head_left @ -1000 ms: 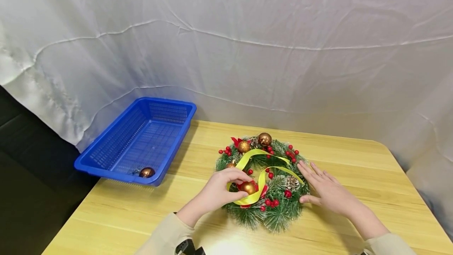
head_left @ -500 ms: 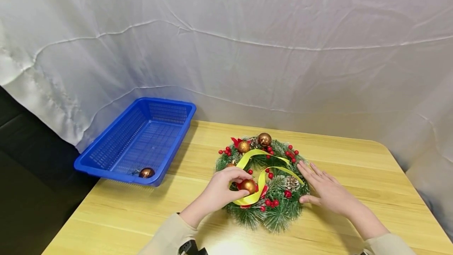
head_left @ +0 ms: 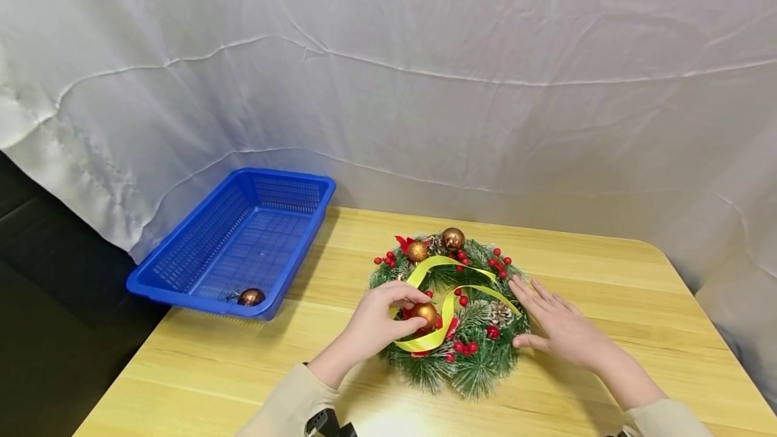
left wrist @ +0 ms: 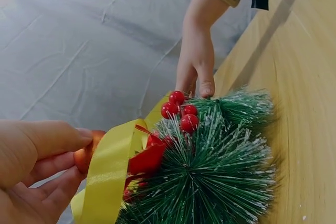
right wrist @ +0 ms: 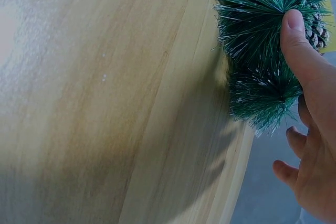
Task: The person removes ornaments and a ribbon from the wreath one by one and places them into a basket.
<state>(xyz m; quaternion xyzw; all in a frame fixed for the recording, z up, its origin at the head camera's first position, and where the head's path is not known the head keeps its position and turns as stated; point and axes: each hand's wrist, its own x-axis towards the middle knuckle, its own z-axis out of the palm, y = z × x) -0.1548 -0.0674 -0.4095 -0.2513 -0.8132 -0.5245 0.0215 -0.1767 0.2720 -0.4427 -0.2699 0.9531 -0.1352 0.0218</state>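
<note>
A green wreath [head_left: 479, 366] with red berries, a pinecone [head_left: 500, 313] and frosted needles lies on the table. My left hand [head_left: 379, 319] pinches a copper-coloured bauble [head_left: 424, 315] between thumb and fingers at the wreath's left side. A yellow ribbon [head_left: 434, 338] loops close around that bauble; in the left wrist view the ribbon [left wrist: 107, 174] covers part of it. My right hand [head_left: 561, 326] rests on the wreath's right edge with fingers spread and straight. In the right wrist view its thumb [right wrist: 298, 38] lies over the needles.
A blue plastic basket [head_left: 303, 258] stands at the left, with one brown bauble [head_left: 251, 297] in its near corner. Two more baubles, a glittery gold one [head_left: 417, 251] and a shiny brown one [head_left: 452, 239], sit at the wreath's far side. A pale curtain [head_left: 425, 120] hangs behind the wooden table [head_left: 212, 369].
The left hand has lifted the copper bauble slightly, and its fingers have shifted a little up and around it. The right hand stays in place on the wreath.
</note>
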